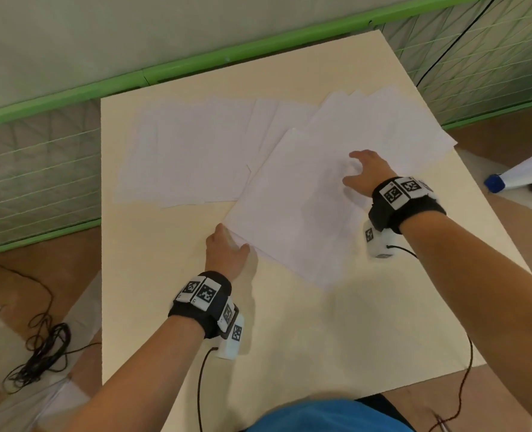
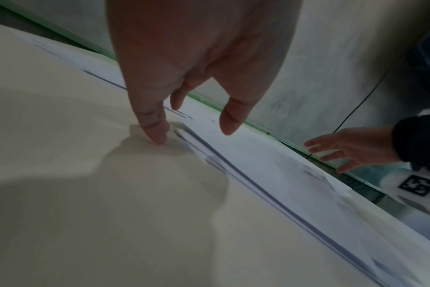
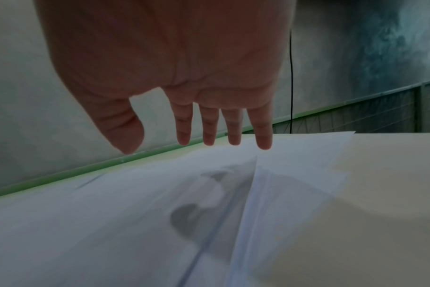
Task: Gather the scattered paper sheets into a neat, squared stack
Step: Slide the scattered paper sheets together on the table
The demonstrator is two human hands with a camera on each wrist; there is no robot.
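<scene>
On the cream rectangular surface (image 1: pixel 289 338), white paper sheets (image 1: pixel 190 154) lie spread in overlapping layers across the upper middle of the head frame. A partly gathered pile of white sheets (image 1: pixel 292 207) lies tilted in the centre. The left hand (image 1: pixel 225 252) touches its lower left corner with relaxed fingers (image 2: pixel 155 128), grasping nothing. The right hand (image 1: pixel 367 173) hovers over the pile at centre right, fingers (image 3: pixel 263 134) straight and released.

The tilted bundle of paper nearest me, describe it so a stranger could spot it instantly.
On the cream table, white sheets spread along the far side. The bundle lies nearest, between the left hand and right hand. Unlike its neighbours, it sits turned diagonally.
</scene>
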